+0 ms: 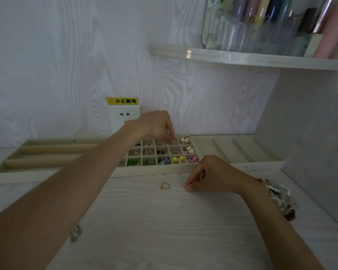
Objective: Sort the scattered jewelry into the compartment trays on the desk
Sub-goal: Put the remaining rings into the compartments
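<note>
White desk against a wood-grain wall: your left hand (160, 126) pinches what looks like a small ring over a back-row cell of the grid tray (154, 169) while your right hand (207, 175) pinches a silver ring (185, 182) off the desk; lower each fully before releasing.

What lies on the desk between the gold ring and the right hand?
Nothing: the head view shows only bare desk between the gold ring and the right hand, whose fingers pinch a silver ring.
</note>
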Tool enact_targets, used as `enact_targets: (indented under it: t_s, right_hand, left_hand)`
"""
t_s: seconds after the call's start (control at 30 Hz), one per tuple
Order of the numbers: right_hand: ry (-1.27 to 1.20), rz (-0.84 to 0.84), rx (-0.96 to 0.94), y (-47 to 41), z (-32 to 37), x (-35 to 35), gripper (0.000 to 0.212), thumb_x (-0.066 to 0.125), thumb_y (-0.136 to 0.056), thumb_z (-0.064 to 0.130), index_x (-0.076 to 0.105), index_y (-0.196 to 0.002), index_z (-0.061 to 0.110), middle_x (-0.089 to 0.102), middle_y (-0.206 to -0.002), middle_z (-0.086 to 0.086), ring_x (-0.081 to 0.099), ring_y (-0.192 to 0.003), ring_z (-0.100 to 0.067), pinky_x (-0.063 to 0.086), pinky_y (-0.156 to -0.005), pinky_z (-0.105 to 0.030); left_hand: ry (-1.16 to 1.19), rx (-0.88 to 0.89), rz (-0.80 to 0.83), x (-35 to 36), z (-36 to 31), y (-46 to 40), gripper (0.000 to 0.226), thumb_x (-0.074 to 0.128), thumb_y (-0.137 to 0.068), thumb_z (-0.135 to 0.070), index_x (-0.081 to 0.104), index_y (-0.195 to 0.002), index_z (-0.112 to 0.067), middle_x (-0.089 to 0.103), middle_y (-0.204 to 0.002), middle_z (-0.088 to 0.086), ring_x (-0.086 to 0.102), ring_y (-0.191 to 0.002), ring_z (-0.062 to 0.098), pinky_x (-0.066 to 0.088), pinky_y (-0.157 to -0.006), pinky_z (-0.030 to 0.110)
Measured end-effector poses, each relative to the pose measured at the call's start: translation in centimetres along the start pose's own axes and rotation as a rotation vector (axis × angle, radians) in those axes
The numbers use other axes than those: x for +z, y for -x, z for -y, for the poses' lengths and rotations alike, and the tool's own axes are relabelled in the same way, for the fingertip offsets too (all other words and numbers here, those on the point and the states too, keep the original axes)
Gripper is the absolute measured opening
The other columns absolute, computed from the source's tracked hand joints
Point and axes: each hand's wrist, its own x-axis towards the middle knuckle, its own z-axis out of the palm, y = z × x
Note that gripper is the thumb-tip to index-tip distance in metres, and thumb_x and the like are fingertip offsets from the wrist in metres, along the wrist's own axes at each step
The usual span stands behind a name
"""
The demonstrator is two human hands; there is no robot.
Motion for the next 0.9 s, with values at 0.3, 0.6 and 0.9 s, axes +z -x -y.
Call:
enact_targets:
  t_s: [0.3, 0.6, 0.9]
  right_hand:
    - [-0.066, -0.021, -0.005, -0.1, -0.8, 0.0, 0.009, 0.079, -0.072, 0.026, 0.078, -0.081, 0.028, 0.067, -0.063, 0.014, 0.057, -0.058, 0.006, 0.04, -0.056, -0.009]
    - [-0.054, -0.017, 0.0, -0.2, -0.6, 0.0, 0.009, 0.079, -0.071, 0.029, 0.077, -0.08, 0.029, 0.06, -0.053, 0.025, 0.057, -0.058, 0.009, 0.038, -0.053, -0.006]
    - [-0.059, -0.016, -0.006, -0.4, -0.8, 0.1, 0.009, 0.079, -0.071, 0.028, 0.077, -0.079, 0.03, 0.06, -0.053, 0.027, 0.056, -0.056, 0.008, 0.039, -0.055, -0.01]
  left_hand:
    - [-0.241, -0.027, 0.122, 2.7, -1.6, -2.5, 0.027, 0.074, -0.077, -0.038, 0.073, -0.1, -0.023, 0.07, -0.098, -0.005, 0.063, -0.086, 0.015, 0.043, -0.063, 0.025]
    - [-0.318, -0.075, 0.183, 2.3, -2.2, -2.8, 0.032, 0.073, -0.08, -0.035, 0.067, -0.103, -0.013, 0.066, -0.093, 0.001, 0.063, -0.085, 0.019, 0.048, -0.067, 0.029]
    - [-0.316, -0.109, 0.238, 1.9, -3.0, -2.5, 0.029, 0.071, -0.082, -0.036, 0.054, -0.078, -0.012, 0.064, -0.095, 0.006, 0.063, -0.094, 0.024, 0.051, -0.079, 0.036]
